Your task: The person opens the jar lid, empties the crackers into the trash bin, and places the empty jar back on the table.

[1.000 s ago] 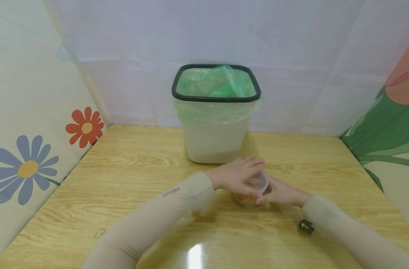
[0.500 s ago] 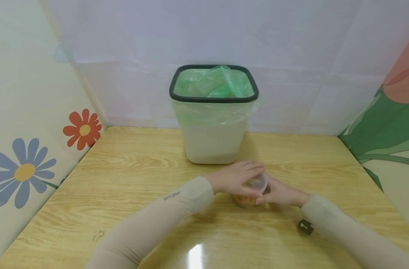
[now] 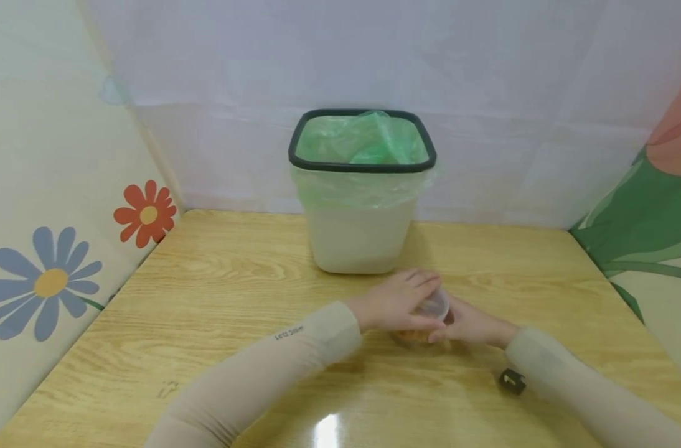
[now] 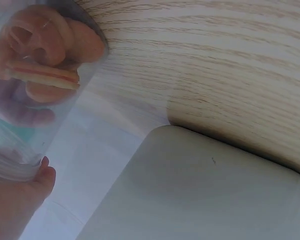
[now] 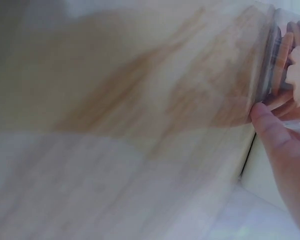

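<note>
Below and right of the head view's centre, the left hand and right hand grip a clear, rounded plastic jar (orange-brown, biscuit-like pieces show through its wall).

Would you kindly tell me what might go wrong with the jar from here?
The jar could slip or tip if the left hand or right hand loosens its grip; the cookies inside might spill if its top is open, which I can't tell.

The bin stands just beyond the left hand, so a forward move might knock it.

The right sleeve might sweep the black object beside it.
</note>
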{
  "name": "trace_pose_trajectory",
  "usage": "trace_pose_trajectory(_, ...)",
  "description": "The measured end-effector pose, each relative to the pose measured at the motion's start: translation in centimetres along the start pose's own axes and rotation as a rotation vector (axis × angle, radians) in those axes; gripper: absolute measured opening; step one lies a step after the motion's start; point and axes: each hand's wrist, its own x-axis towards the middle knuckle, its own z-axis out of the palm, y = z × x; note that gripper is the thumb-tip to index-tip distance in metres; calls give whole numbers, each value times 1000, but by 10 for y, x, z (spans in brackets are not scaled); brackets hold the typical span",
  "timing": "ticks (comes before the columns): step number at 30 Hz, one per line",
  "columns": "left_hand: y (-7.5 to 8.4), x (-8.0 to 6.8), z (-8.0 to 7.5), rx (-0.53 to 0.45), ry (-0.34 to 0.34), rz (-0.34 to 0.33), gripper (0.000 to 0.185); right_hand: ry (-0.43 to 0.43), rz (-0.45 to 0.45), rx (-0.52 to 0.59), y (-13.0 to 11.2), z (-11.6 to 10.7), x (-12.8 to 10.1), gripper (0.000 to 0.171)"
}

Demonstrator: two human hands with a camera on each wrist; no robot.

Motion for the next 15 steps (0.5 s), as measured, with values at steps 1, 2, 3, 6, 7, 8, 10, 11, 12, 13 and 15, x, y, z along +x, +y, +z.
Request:
trace_pose_trajectory(1,0,0,1,6,0,-3,78,0,3,4,0,0,0,91)
trace_pose_trajectory(2,0,0,1,4,-6,-9,78,-2,4,7,0,0,0,91)
trace_pose_trajectory(3,0,1,1,3,-11,-16,79,-5,-2,8,0,0,0,91)
trace_pose_trajectory(6,2,1,1,14,-15,-29,79,-3,-13,9,0,0,0,92)
trace_pose_trajectory(7,2,1,2,15,-15,-31,79,-2,-19,7,0,0,0,92)
trace_pose_trajectory(8,3,2,2,14,-16,-35,80,-1,-27,6,0,0,-1,91)
trace_pose_trajectory(10,4,2,3,20,-12,-38,79,3,-29,13,0,0,-2,90)
trace_pose_trajectory(11,5,2,4,19,-10,-39,79,4,-30,20,0,0,-3,89)
trace_pose_trajectory(12,5,2,4,18,-9,-41,79,3,-28,26,0,1,-3,88)
trace_pose_trajectory(13,5,2,5,15,-8,-44,79,3,-29,29,-1,1,-3,87)
trace_pose_trajectory(15,5,1,5,14,-3,-52,79,3,-34,32,-1,1,-2,86)
